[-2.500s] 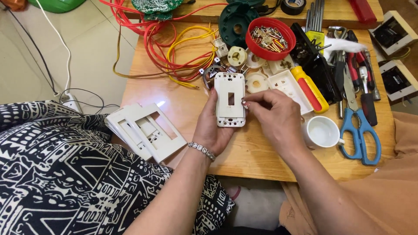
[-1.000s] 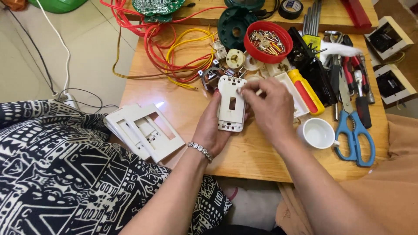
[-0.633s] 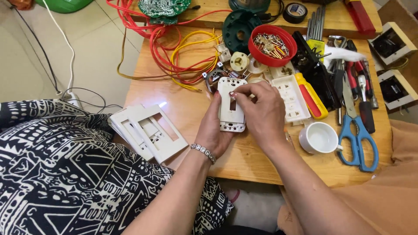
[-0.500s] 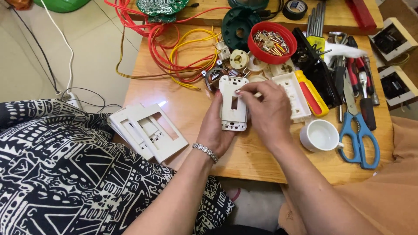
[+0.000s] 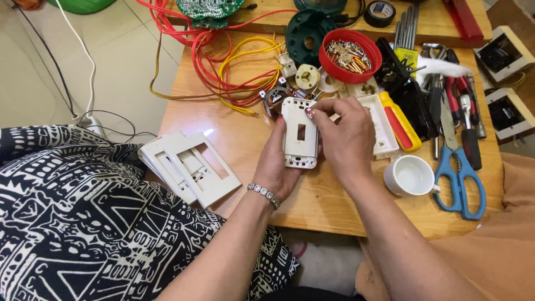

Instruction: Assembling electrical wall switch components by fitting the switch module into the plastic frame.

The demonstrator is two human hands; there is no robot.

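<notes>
Hands: left (image 5: pixel 278 161) cradles white switch plate (image 5: pixel 300 134) | right (image 5: pixel 346 139) pinches its top edge | red screw bowl (image 5: pixel 350 56) behind

Bare desk (image 5: pixel 334 203) lies open at lower centre; tangled wires (image 5: pixel 223 72) crowd the upper left, a red bowl (image 5: pixel 352 56), scissors (image 5: pixel 457 173) and white cup (image 5: pixel 409 175) block the right

Home electrical repair bench, not a proper shop: I'm sitting at a low wooden table (image 5: pixel 334 206) on a pale tiled floor (image 5: pixel 111 72). Far edge holds a round red plastic bowl of screws (image 5: pixel 349 56), tangled red and yellow wires (image 5: pixel 223 72) and a green circuit board (image 5: pixel 209 8). Right edge: blue-handled scissors (image 5: pixel 460 167), yellow-and-red screwdriver (image 5: pixel 398 120).
</notes>
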